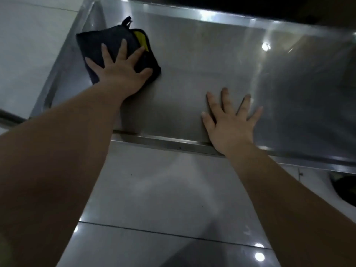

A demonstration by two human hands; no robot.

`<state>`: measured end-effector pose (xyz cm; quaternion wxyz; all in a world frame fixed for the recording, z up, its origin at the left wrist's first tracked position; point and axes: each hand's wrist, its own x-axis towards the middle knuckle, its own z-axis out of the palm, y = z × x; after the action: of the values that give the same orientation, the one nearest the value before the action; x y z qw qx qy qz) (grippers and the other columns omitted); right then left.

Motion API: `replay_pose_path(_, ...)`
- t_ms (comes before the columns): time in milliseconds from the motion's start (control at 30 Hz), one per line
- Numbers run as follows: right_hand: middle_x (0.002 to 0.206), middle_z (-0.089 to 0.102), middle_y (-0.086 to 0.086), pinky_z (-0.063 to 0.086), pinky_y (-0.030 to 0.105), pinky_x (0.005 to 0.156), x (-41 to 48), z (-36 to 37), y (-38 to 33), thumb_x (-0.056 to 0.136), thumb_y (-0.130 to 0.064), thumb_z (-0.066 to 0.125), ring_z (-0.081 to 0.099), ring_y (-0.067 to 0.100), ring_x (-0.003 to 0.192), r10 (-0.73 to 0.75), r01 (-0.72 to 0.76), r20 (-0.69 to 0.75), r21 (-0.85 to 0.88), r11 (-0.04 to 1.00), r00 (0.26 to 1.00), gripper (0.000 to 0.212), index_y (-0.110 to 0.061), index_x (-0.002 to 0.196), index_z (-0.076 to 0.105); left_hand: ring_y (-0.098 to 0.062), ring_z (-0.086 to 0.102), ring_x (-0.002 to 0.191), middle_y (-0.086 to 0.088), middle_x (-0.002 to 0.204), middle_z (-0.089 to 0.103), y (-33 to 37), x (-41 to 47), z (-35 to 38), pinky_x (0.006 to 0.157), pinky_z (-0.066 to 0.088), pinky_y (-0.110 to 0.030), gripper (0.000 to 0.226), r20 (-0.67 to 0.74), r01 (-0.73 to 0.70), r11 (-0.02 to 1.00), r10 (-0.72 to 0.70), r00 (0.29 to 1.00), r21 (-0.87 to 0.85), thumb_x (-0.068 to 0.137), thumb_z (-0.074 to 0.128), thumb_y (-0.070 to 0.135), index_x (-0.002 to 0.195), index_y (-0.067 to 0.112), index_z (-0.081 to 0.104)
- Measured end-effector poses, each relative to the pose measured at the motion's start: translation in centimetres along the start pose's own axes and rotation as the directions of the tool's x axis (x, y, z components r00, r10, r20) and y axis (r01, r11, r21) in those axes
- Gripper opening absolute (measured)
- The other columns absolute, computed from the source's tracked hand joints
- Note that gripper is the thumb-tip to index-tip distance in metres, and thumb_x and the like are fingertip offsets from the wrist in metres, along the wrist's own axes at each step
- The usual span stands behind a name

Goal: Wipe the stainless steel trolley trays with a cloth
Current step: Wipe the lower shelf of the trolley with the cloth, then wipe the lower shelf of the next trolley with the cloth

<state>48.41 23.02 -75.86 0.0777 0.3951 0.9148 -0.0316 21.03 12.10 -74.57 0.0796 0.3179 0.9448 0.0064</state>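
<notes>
A stainless steel trolley tray [192, 60] with a low raised rim fills the upper half of the head view. A folded dark cloth [90, 43] with a yellow inner side lies near the tray's far left corner. My left hand [121, 72] presses flat on the cloth with fingers spread. My right hand [229, 120] rests flat on the bare tray surface by the near rim, fingers spread, holding nothing.
Glossy light floor tiles [163, 199] lie below the tray's near rim and to the left of the trolley. A dark round object [344, 187] sits low at the right edge. The space beyond the tray's far rim is dark.
</notes>
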Motion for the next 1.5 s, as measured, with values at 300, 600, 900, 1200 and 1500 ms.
replay_pose_path(300, 0.162, -0.015, 0.006, -0.006, 0.070, 0.109, 0.0, 0.0, -0.2, 0.089, -0.068, -0.003, -0.017, 0.042, 0.145, 0.046, -0.046, 0.005, 0.018, 0.999, 0.999, 0.063, -0.046, 0.148, -0.009, -0.034, -0.015, 0.147, 0.015, 0.163, -0.004, 18.2, -1.6, 1.4, 0.103, -0.015, -0.074, 0.058, 0.075, -0.506, 0.862, 0.506, 0.859, -0.017, 0.088, 0.027, 0.070, 0.144, 0.062, 0.011)
replay_pose_path(600, 0.163, -0.014, 0.003, -0.008, 0.072, 0.107, -0.1, -0.3, 0.1, 0.089, -0.070, 0.002, -0.017, 0.044, 0.145, 0.004, -0.006, 0.025, 0.046, 0.999, 1.000, 0.059, -0.055, 0.144, -0.013, -0.033, -0.006, 0.149, 0.019, 0.162, -0.001, -3.6, 0.6, -0.5, 0.106, -0.005, -0.074, 0.072, 0.047, -0.011, 0.999, 0.013, 0.999, -0.048, 0.069, 0.021, 0.090, 0.136, 0.068, 0.008)
replay_pose_path(900, 0.164, 0.005, -0.001, -0.013, 0.064, 0.112, -0.7, -1.7, 0.7, 0.097, -0.059, 0.031, -0.011, 0.036, 0.148, 0.005, -0.010, 0.016, 0.322, 0.947, 1.000, 0.061, -0.041, 0.153, 0.014, -0.036, -0.011, 0.148, 0.013, 0.163, -0.007, -0.1, -3.3, 0.2, 0.105, -0.008, -0.074, 0.076, 0.064, 0.033, 0.999, -0.032, 0.997, -0.024, 0.074, 0.019, 0.086, 0.144, 0.059, 0.008)
replay_pose_path(1200, 0.143, 0.045, 0.002, 0.032, 0.033, 0.112, -1.2, -4.7, 4.6, 0.094, -0.017, 0.053, 0.044, 0.018, 0.129, 0.215, -0.041, -0.064, 0.892, 0.449, 0.975, 0.042, -0.021, 0.136, 0.050, -0.033, -0.027, 0.144, 0.012, 0.160, -0.020, 16.9, -16.6, 2.1, 0.105, -0.017, -0.070, 0.071, 0.262, -0.619, 0.784, 0.592, 0.762, 0.032, 0.086, 0.018, 0.076, 0.148, 0.051, -0.006)
replay_pose_path(1500, 0.163, 0.008, -0.010, 0.008, 0.055, 0.117, -2.0, -7.1, 3.4, 0.097, -0.011, 0.045, 0.002, 0.036, 0.147, -0.372, 0.336, 0.115, 0.246, 0.909, 0.921, 0.062, -0.039, 0.150, 0.027, -0.028, 0.046, 0.120, -0.004, 0.125, 0.055, 11.4, -18.6, -1.2, 0.102, 0.037, -0.038, 0.049, -0.007, -0.095, 0.898, 0.101, 0.995, -0.429, 0.082, 0.071, 0.036, 0.128, 0.025, 0.056)
